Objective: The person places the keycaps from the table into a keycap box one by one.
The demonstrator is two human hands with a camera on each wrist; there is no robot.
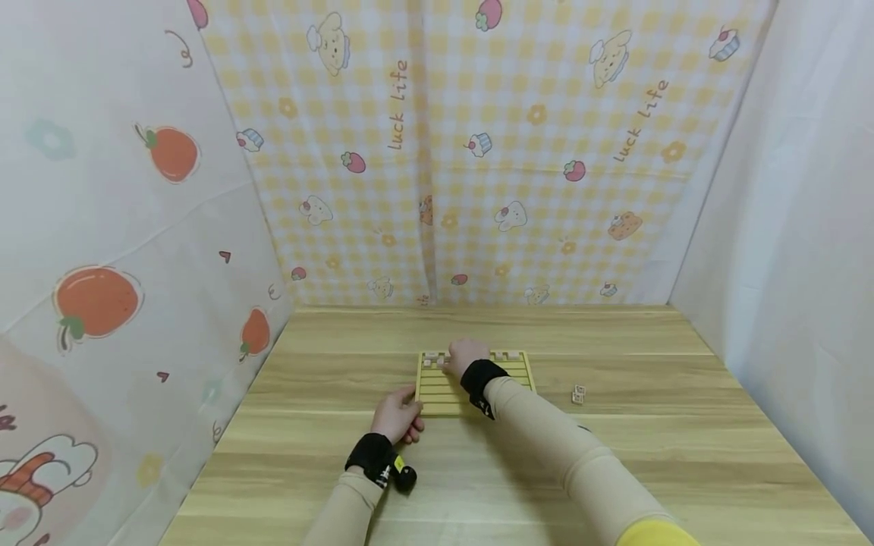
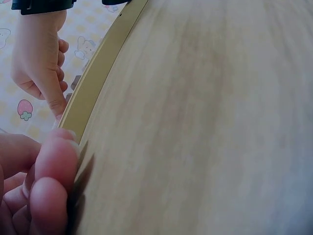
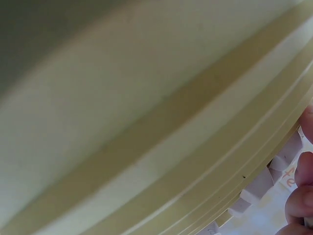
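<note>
A yellow slatted tray (image 1: 442, 409) lies on the table, with small pale tiles (image 1: 514, 355) standing along its far row. More small tiles (image 1: 427, 362) sit in the second row at the left. My left hand (image 1: 398, 413) grips the tray's near left corner; its curled fingertips (image 2: 56, 161) show against the yellow rim in the left wrist view. Over the far rows, my right hand (image 1: 468, 353) reaches down and pinches a small pale tile at the second row, mostly covered by the fingers. In the right wrist view its fingers (image 3: 301, 200) show only at the right edge.
Two loose tiles (image 1: 578, 394) lie on the wooden table (image 1: 655, 455) right of the tray. A checked cloth (image 1: 478, 227) hangs behind the table, with further cloths at both sides. A small black device (image 1: 406, 479) hangs by the left wristband.
</note>
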